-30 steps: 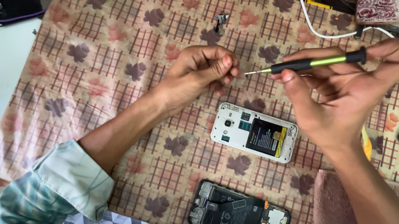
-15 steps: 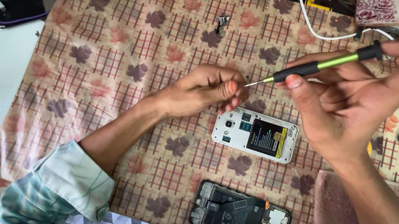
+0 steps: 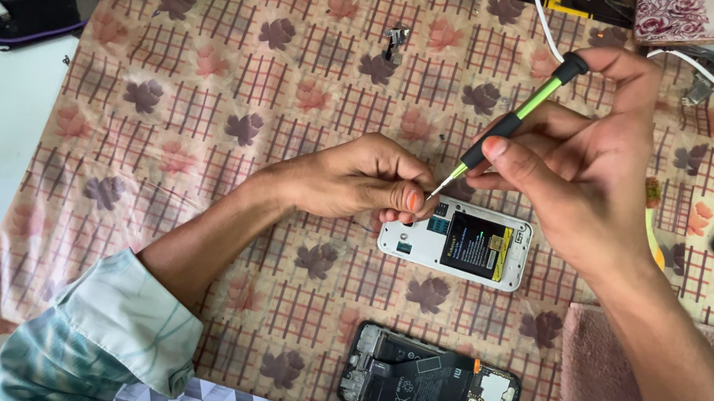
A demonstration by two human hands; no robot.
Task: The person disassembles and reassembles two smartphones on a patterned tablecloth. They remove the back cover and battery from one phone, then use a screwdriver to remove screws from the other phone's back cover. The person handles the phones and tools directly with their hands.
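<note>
While right hand [image 3: 579,161] grips green-black screwdriver [image 3: 513,120], left hand [image 3: 371,178] pinched at tip, backless white phone [image 3: 457,241].

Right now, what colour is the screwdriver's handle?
The screwdriver has a bright green handle with black ends, clearest in the head view, held in the right hand.

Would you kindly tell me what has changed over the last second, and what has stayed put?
Both hands came down toward the white phone: the left hand moved right, and the right hand tipped the screwdriver steeper, its tip at the left fingertips. The screwdriver stayed gripped; the phones stayed in place.
</note>
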